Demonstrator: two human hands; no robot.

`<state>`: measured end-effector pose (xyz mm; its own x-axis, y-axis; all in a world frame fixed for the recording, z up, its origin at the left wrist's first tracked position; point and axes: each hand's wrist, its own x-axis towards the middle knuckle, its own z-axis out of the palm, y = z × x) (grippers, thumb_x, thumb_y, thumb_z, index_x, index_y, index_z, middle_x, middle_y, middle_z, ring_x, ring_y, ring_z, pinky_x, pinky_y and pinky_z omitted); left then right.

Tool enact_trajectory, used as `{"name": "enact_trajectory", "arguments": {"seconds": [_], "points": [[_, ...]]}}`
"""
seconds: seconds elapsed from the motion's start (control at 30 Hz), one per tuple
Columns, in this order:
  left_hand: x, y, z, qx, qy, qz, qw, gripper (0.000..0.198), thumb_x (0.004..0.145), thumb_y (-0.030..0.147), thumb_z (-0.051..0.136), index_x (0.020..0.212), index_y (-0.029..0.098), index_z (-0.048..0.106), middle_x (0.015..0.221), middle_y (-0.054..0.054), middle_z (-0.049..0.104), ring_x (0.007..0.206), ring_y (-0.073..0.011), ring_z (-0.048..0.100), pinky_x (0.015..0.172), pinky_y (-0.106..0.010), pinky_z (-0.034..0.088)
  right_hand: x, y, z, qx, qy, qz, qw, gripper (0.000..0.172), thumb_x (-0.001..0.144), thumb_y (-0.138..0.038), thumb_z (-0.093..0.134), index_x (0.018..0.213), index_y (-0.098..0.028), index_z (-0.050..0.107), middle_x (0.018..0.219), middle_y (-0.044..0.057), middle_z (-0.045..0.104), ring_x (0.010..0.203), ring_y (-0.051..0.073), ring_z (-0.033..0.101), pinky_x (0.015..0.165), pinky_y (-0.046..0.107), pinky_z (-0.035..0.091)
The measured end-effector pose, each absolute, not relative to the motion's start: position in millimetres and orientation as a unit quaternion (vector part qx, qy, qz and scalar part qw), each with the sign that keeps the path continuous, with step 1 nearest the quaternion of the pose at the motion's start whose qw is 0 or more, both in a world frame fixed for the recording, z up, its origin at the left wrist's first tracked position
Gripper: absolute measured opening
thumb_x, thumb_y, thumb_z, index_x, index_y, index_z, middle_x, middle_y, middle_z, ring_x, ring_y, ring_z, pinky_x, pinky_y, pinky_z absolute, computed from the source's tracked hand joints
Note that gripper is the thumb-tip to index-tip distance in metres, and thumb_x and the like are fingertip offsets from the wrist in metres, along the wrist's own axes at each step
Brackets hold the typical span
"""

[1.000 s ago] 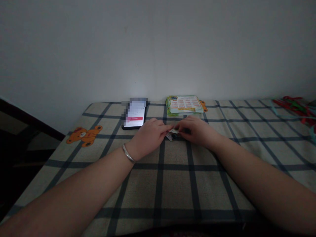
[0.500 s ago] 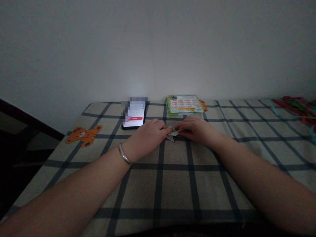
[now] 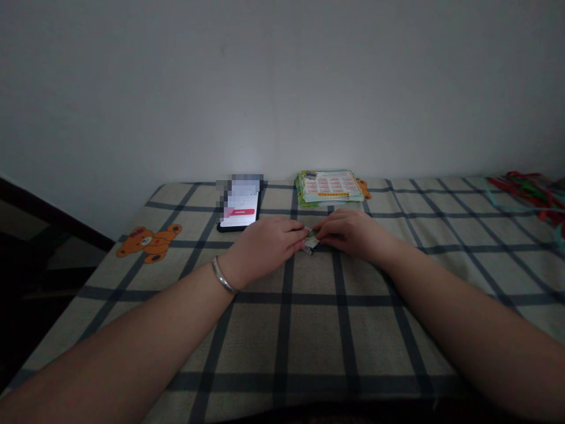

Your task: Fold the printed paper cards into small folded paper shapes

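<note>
White painted wall (image 3: 282, 88) fills the upper half of the view, dimly lit.

Beige cloth with a dark-blue grid pattern (image 3: 309, 330) covers the tabletop and runs from the near edge back to the wall.

Both bare forearms come in from the near corners and meet at mid-cloth.
- Left hand (image 3: 265, 244): palm down and resting on the cloth, grip pinched on the left edge of the small folded piece of printed paper (image 3: 311, 242).
- Right hand (image 3: 353, 232): palm down, fingers curled, grip pinched on the right edge of the same paper.
- The fingertips of the two hands nearly touch.

Tangle of red and green ribbons (image 3: 527, 188): far right, at the wall.

Stack of green-edged printed leaflets (image 3: 331, 185): at the wall, just behind the right hand and apart from it.

Black smartphone with a lit screen (image 3: 241, 206): flat on the cloth, behind the left hand and left of the stack.

Orange cartoon bear print (image 3: 148, 241): on the cloth, far left.

Silver metal bangle (image 3: 222, 277): on the left wrist.

The small folded piece of printed paper lies low on or just above the cloth, between the two hands. Contact with the cloth cannot be told.
</note>
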<state>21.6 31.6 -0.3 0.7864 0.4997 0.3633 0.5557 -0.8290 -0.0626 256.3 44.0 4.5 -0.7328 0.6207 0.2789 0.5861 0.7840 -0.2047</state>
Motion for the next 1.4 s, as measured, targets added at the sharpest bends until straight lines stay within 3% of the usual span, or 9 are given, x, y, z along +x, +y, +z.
{"name": "enact_trajectory", "arguments": {"seconds": [0.23, 0.4, 0.67, 0.97, 1.4], "points": [[20.7, 26.9, 1.3, -0.939, -0.285, -0.178, 0.077, 0.026, 0.096, 0.028, 0.049, 0.115, 0.022, 0.065, 0.115, -0.003, 0.068, 0.102, -0.019, 0.065, 0.086, -0.033, 0.054, 255.8, 43.0, 5.3, -0.325, -0.93, 0.053, 0.164, 0.014, 0.087, -0.021, 0.061, 0.094, -0.021, 0.073, 0.092, 0.006, 0.073, 0.087, 0.019, 0.065, 0.08, 0.031, 0.047], [23.2, 24.5, 0.6, -0.936, -0.304, -0.166, 0.068, 0.025, 0.096, 0.028, 0.048, 0.113, 0.021, 0.065, 0.109, -0.004, 0.069, 0.091, -0.0173, 0.067, 0.073, -0.029, 0.054, 255.8, 43.9, 4.3, -0.335, -0.927, 0.058, 0.159, 0.017, 0.086, -0.019, 0.061, 0.098, -0.022, 0.073, 0.091, 0.004, 0.073, 0.085, 0.018, 0.065, 0.078, 0.03, 0.047], [22.5, 27.1, -0.3, -0.948, -0.272, -0.161, 0.039, 0.023, 0.097, 0.026, 0.047, 0.099, 0.02, 0.069, 0.099, -0.003, 0.069, 0.093, -0.0162, 0.064, 0.08, -0.029, 0.052, 255.1, 44.6, 3.1, -0.347, -0.921, 0.065, 0.166, 0.015, 0.083, -0.016, 0.063, 0.092, -0.02, 0.074, 0.087, 0.005, 0.072, 0.081, 0.018, 0.064, 0.076, 0.03, 0.048], [24.5, 28.7, -3.5, -0.952, -0.252, -0.17, 0.047, 0.022, 0.096, 0.026, 0.049, 0.098, 0.02, 0.069, 0.1, -0.004, 0.068, 0.094, -0.0167, 0.06, 0.082, -0.03, 0.05, 256.5, 52.6, -3.1, -0.358, -0.905, 0.118, 0.2, 0.015, 0.08, -0.016, 0.065, 0.09, -0.021, 0.075, 0.081, 0.002, 0.072, 0.072, 0.014, 0.063, 0.066, 0.025, 0.046], [26.5, 27.5, -4.7, -0.95, -0.257, -0.162, 0.071, 0.019, 0.095, 0.027, 0.051, 0.101, 0.02, 0.069, 0.101, -0.005, 0.066, 0.094, -0.0181, 0.06, 0.081, -0.032, 0.049, 255.4, 51.9, -1.8, -0.351, -0.898, 0.164, 0.208, 0.015, 0.083, -0.015, 0.061, 0.09, -0.02, 0.073, 0.085, 0.002, 0.073, 0.075, 0.014, 0.065, 0.07, 0.025, 0.048]]}}
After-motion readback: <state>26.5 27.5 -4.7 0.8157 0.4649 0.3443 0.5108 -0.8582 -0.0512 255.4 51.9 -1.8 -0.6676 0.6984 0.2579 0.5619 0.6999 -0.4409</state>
